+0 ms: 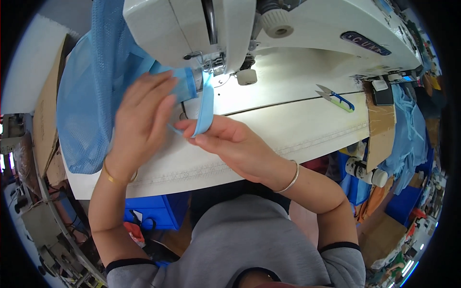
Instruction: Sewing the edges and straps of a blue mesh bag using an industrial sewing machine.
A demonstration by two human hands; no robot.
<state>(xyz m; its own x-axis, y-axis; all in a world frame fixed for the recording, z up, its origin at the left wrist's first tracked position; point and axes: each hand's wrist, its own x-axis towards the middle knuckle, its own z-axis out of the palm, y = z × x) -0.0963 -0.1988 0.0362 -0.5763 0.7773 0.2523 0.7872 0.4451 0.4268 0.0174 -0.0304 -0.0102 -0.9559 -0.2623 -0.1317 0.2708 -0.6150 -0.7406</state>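
Note:
My right hand [235, 146] is closed, pinching the loose end of a light blue fabric strip [206, 101] between thumb and fingers. From there the strip runs up to the presser foot area of a white sewing machine [163, 26]. My left hand [141, 115] is a little smeared by motion, its fingers stretched out and the thumb apart. It hovers over or touches a blue fabric piece [184, 84] left of the needle; contact is hard to tell. Beside that hand, blue mesh fabric [81, 105] hangs over the table's left end.
Thread snips [338, 100] with a blue and green handle lie right of the needle on the white table [288, 129]. Beyond the right edge are cardboard [381, 132], a pile of blue fabric [406, 139] and a white-capped bottle [367, 173]. A blue drawer [156, 211] sits below.

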